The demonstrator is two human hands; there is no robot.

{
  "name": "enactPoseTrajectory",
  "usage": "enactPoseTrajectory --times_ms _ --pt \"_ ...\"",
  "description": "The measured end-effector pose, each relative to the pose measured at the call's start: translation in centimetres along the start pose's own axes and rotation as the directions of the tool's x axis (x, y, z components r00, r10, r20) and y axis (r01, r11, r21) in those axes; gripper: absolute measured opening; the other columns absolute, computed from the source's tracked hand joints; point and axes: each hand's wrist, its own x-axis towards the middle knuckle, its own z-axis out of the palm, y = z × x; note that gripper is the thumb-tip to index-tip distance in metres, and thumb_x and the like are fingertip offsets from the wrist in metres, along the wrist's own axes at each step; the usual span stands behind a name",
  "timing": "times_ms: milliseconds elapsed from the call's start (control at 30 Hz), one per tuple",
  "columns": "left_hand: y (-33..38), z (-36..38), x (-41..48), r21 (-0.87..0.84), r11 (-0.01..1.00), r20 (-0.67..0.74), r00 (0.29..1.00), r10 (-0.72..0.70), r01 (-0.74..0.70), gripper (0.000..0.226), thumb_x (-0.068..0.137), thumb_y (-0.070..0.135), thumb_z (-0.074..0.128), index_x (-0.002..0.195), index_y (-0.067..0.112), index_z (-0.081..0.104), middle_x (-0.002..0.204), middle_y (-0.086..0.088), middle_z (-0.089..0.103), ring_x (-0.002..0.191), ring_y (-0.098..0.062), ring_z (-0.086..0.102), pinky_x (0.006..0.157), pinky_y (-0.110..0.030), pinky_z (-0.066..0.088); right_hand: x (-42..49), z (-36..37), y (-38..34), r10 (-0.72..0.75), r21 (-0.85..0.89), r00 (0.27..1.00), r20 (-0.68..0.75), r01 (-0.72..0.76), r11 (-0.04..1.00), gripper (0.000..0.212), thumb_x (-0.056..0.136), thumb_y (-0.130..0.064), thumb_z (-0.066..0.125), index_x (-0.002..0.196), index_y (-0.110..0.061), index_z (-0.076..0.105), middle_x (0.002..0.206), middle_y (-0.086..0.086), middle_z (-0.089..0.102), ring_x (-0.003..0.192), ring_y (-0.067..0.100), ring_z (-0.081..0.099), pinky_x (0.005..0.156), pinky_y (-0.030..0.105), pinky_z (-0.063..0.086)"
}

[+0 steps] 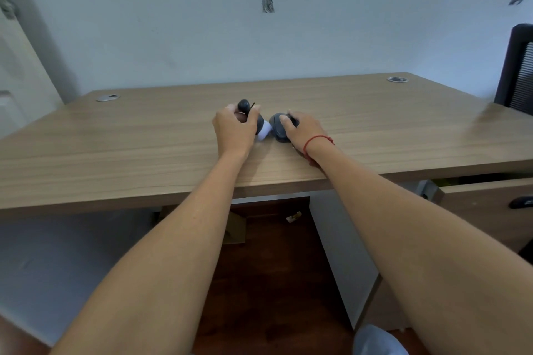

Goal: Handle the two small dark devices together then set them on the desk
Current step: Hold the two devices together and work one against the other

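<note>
Two small dark devices are at the middle of the wooden desk. My left hand grips the left device, a dark grey piece with a rounded top and a white lower end pointing right. My right hand holds the right device, a rounded dark grey one resting on the desk; my fingers curl over its right side. The two devices sit almost touching, the white end of the left one next to the right one. A red string bracelet circles my right wrist.
Two round cable grommets sit at the desk's back corners. A black mesh chair stands at the far right. A drawer unit lies under the desk's right side, and a cardboard box is on the floor below.
</note>
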Motion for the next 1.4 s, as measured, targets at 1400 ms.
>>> enactPoseTrajectory --times_ms 1400 --pt "0.16 0.48 -0.13 0.066 0.991 0.156 0.982 0.105 -0.116 0.041 0.077 0.035 0.072 0.061 0.005 0.049 0.060 -0.013 0.053 0.069 -0.038 0.067 0.063 -0.048 0.053 -0.41 0.01 -0.37 0.012 0.013 1.000 -0.029 -0.012 1.000 0.046 0.098 -0.042 0.039 0.134 -0.018 0.053 0.137 0.008 0.058 0.127 0.031 0.053 0.107 0.044 0.041"
